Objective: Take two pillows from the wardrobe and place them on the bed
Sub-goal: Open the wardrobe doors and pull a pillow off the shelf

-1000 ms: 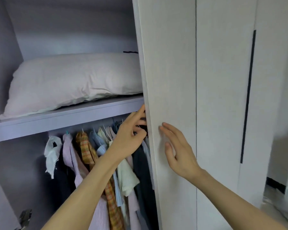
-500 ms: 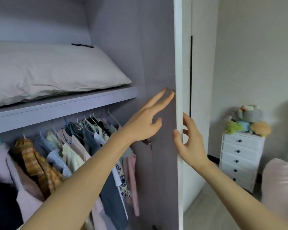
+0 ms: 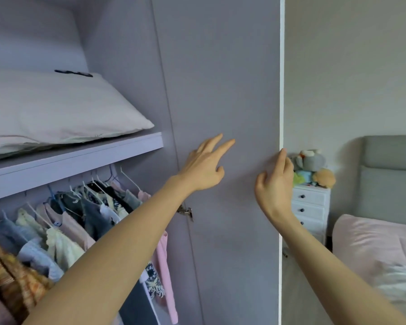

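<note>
A pale pillow (image 3: 56,109) lies on the wardrobe's upper shelf (image 3: 80,158) at the left; its left end is cut off by the frame. The wardrobe door (image 3: 232,78) stands swung wide open in the middle. My left hand (image 3: 204,167) rests flat against the door's inner face with fingers spread, holding nothing. My right hand (image 3: 275,184) is at the door's outer edge, its fingers curled around that edge. The bed (image 3: 370,242) with a pink cover and a grey headboard (image 3: 389,174) is at the right.
Clothes on hangers (image 3: 80,226) fill the rail under the shelf. A white chest of drawers (image 3: 311,207) with soft toys (image 3: 311,167) on top stands between the door and the bed. A door hinge (image 3: 185,212) shows below my left wrist.
The door has swung further open to the right under both hands. My view has turned right, so the bed and headboard now show and the pillow sits further left.
</note>
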`<state>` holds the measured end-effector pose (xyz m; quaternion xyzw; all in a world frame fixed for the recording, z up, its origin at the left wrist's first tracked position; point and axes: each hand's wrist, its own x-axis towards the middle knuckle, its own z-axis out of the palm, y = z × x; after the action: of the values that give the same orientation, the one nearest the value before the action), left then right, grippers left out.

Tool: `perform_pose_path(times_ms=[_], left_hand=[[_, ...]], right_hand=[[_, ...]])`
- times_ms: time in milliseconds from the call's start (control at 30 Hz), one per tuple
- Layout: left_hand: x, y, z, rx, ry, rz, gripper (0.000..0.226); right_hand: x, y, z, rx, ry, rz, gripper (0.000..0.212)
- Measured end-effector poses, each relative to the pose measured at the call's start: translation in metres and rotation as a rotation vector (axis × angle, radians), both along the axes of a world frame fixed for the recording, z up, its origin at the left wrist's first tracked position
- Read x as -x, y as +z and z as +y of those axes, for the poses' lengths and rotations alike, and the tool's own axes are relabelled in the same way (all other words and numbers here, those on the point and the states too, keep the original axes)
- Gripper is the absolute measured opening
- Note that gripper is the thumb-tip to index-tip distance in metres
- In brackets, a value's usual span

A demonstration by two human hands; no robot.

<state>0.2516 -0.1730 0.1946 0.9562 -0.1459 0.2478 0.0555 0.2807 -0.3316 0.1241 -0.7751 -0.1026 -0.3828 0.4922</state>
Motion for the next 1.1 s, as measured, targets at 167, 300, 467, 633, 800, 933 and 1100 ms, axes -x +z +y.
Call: perform_pose_path(times_ms=[167, 300, 467, 633, 800, 933, 1100], left_hand=[[0.013, 0.008, 0.054, -0.001, 0.188, -0.064, 0.062], [0.035, 0.021, 0.109, -0.008, 0.329, -0.182, 0.054], [0.076, 0.049, 0.206, -0.149, 0.622, -0.316, 0.050], [0.114, 0.088, 0.302, -0.229, 0.919, -0.360, 0.055], [0.116, 0.113, 0.374, -0.308, 1.204, -0.123, 0.113], [0.103, 0.114, 0.399, -0.455, 1.242, -0.323, 0.100], [0.087, 0.128, 0.390, -0.486, 1.255, -0.523, 0.062]], right_hand=[[0.014, 0.021, 0.047, 0.162, -0.015, -0.216, 0.063], [0.015, 0.037, 0.109, 0.160, 0.238, -0.286, 0.054], [-0.005, 0.063, 0.201, 0.247, 0.514, -0.326, 0.045], [-0.043, 0.111, 0.300, 0.440, 0.650, -0.470, 0.044], [-0.074, 0.156, 0.399, 0.826, 0.732, -0.590, 0.086], [-0.081, 0.177, 0.454, 0.867, 0.578, -0.758, 0.103], [-0.077, 0.182, 0.468, 0.577, 0.389, -0.976, 0.072]])
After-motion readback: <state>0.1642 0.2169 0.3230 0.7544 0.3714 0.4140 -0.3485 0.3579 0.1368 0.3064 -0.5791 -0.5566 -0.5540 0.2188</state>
